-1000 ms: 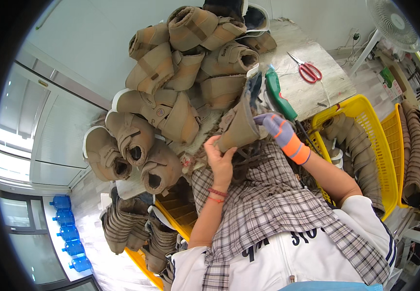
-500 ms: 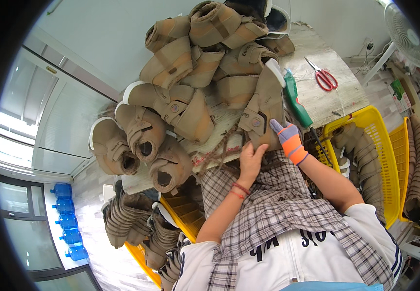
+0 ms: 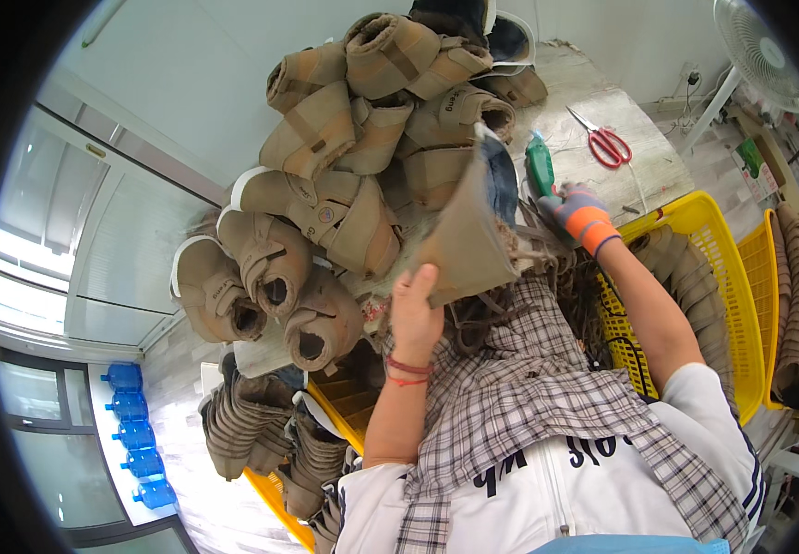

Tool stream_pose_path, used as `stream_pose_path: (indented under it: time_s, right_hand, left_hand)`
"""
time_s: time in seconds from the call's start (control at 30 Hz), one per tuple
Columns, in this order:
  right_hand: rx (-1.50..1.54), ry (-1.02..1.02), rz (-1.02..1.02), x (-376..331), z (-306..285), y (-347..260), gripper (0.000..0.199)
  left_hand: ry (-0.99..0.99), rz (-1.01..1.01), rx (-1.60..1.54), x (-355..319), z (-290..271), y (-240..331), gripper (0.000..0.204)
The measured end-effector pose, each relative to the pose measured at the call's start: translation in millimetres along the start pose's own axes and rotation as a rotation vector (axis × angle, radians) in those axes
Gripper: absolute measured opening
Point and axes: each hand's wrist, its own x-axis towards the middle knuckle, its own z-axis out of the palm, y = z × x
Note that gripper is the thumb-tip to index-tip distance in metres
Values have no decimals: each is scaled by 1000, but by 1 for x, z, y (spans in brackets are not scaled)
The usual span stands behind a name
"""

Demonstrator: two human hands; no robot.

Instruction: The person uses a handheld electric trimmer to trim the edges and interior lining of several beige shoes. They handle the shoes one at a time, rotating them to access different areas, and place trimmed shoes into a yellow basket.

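My bare left hand (image 3: 413, 314) grips a brown shoe upper (image 3: 464, 235) by its near edge, thumb on the outside. The upper is tilted above the table's front edge, blurred by motion, with its dark blue side turned to the right. My right hand (image 3: 582, 217), in a grey and orange glove, is closed round the lower end of a green corded hand tool (image 3: 539, 164) lying on the table. Its fingers partly hide the tool. Brown fuzzy strips (image 3: 482, 319) hang over my checked apron, below the upper.
Brown fleece-lined shoe uppers (image 3: 307, 129) are heaped at the left and back of the worn table (image 3: 635, 120). Red-handled scissors (image 3: 610, 148) lie beyond the tool. A yellow basket (image 3: 741, 305) of stacked uppers stands right; more stacked uppers (image 3: 247, 415) stand lower left. A white fan (image 3: 764, 55) is far right.
My left hand has turned the shoe upper over and shifted left with it. My right hand has let go of the upper and moved up and right onto the green tool.
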Motion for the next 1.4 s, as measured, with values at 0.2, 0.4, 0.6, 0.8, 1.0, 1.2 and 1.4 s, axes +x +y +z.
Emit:
stream_pose_path:
  time_s: [0.2,0.4,0.6,0.8,1.0,1.2,1.4]
  right_hand:
    - [123,-216,76,28,10,-5,48]
    - [769,-204,128,32,6,46,37]
    - [1096,-141,-35,-76,-75,10,39]
    - [395,353,-857,-126,-123,-29,56]
    - [207,325,-978,-131,-131,-32,66]
    - [180,292,-1033,-132,-129,-33,68]
    - [270,319,-1080,-135,-128,-39,69]
  left_hand:
    - [61,20,-331,-7,-1,74,42]
    - [153,-26,-519,-12,-47,120,34]
    - [333,3,-587,-24,-63,128,34]
    - [417,18,-568,-23,-72,135,33]
    - [423,33,-528,-30,-59,140,32]
    - [391,21,-561,-31,-69,139,32]
    - [348,-22,-546,-31,-59,136,34]
